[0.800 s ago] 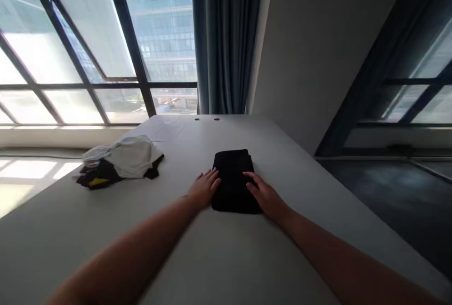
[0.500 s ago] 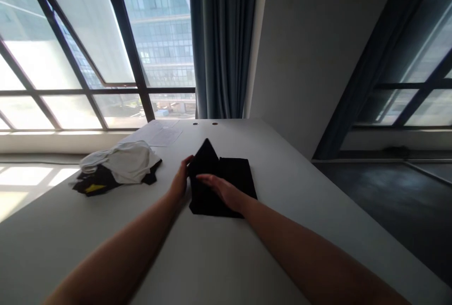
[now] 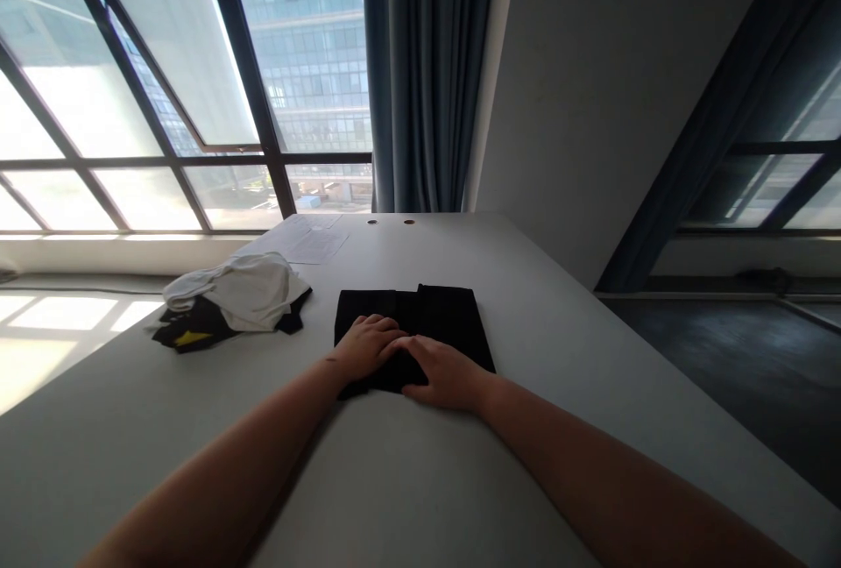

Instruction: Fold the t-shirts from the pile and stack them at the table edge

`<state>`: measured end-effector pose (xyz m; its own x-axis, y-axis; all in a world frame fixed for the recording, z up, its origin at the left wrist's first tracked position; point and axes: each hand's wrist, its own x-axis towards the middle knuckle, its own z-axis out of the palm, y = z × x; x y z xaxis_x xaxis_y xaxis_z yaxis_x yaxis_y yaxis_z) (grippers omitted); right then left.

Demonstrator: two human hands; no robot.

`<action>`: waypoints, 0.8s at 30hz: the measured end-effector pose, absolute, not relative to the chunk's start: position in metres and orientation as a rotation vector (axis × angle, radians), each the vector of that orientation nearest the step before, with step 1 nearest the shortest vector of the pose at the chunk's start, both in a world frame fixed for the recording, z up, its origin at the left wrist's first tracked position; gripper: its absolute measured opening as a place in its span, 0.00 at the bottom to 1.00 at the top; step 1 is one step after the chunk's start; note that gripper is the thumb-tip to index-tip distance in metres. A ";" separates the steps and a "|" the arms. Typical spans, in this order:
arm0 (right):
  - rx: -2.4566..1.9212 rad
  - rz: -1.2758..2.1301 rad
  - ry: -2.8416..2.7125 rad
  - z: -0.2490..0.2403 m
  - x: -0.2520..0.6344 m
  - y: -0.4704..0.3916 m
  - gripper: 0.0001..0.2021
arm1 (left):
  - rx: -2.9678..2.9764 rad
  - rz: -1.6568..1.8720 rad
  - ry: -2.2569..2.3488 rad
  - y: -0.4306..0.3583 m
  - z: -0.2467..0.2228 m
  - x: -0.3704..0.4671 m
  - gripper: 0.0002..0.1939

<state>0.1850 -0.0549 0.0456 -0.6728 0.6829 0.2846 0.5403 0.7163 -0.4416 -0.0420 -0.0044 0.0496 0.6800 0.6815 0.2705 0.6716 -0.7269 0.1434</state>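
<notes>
A folded black cloth garment (image 3: 453, 309) lies flat on the white table in front of me; its exact kind cannot be made out. My left hand (image 3: 369, 345) rests palm down on its left part, fingers stretched out toward the middle. Beside it, my right hand (image 3: 447, 372) lies on the near right part, fingers extended and thumb apart near the front edge. The fingertips of both hands meet around the centre of the cloth. Neither hand grips the fabric.
A heap of clothes, white cloth (image 3: 246, 287) over black cloth with a yellow patch (image 3: 192, 338), lies to the left on the table (image 3: 368, 480). Paper sheets (image 3: 315, 244) lie at the far left. Two round holes sit near the far edge, before a blue curtain (image 3: 427, 77).
The raised left flap of the black garment has come down flat. My left hand has moved from the flap's edge onto the top of the cloth. My right hand now lies flatter.
</notes>
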 end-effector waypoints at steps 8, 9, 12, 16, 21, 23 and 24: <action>-1.021 0.281 -2.761 0.066 0.204 -0.039 0.06 | 2.683 0.008 2.068 -0.011 0.080 -0.053 0.24; -1.078 0.263 -2.789 0.070 0.209 -0.037 0.10 | 2.601 -0.064 2.165 -0.010 0.082 -0.059 0.21; -1.429 0.248 -2.802 0.085 0.236 -0.024 0.20 | 2.492 -0.167 2.236 -0.010 0.084 -0.069 0.13; -2.184 0.237 -2.527 0.103 0.295 -0.005 0.17 | 2.746 -0.070 1.879 -0.009 0.071 -0.059 0.14; -2.439 0.136 -2.319 0.114 0.328 -0.003 0.16 | 2.926 0.146 1.375 -0.006 0.053 -0.039 0.20; -2.345 0.078 -2.356 0.115 0.314 -0.008 0.17 | 2.920 0.159 1.282 -0.010 0.058 -0.037 0.13; -2.266 0.070 -2.391 0.114 0.304 -0.010 0.16 | 2.905 0.186 1.197 -0.014 0.064 -0.036 0.11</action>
<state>0.3039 -0.0100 0.1140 -0.0479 0.9890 -0.1397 0.9955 0.0587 0.0744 -0.0359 -0.0135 0.0637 0.7038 0.7017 0.1111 0.7024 -0.7107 0.0395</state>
